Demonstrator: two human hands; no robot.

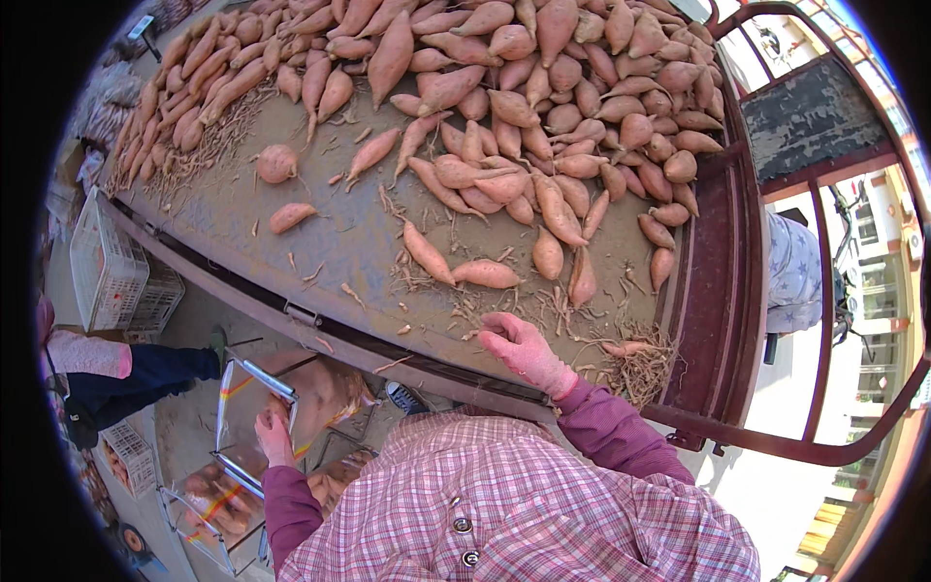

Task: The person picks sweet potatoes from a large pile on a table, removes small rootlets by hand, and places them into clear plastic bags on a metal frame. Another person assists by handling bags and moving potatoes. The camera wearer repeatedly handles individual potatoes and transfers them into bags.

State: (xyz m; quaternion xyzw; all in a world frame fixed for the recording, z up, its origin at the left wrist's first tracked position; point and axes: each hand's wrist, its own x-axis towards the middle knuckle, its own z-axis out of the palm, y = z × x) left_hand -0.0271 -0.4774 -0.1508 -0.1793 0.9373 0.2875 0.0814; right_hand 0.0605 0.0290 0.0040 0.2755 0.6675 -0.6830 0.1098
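Note:
My right hand (527, 355), in a pink dusty glove, is over the near edge of a truck bed (327, 254), fingers apart and nothing visible in it. Close beyond it lie two sweet potatoes (486, 273) among broken roots. A large heap of sweet potatoes (509, 109) covers the far part of the bed. My left hand (275, 434), gloved too, is at the lower left over the mouth of a clear plastic bag (320, 389) on a metal frame. Its fingers are around a sweet potato (276, 409), partly hidden.
More framed bags (225, 505) with sweet potatoes stand at the lower left. White plastic crates (109, 273) are beside the bed. Another person's sleeve (91, 354) and dark trousers show at the left. A maroon metal rail (818, 291) bounds the bed at right; someone in star-patterned clothing is behind it.

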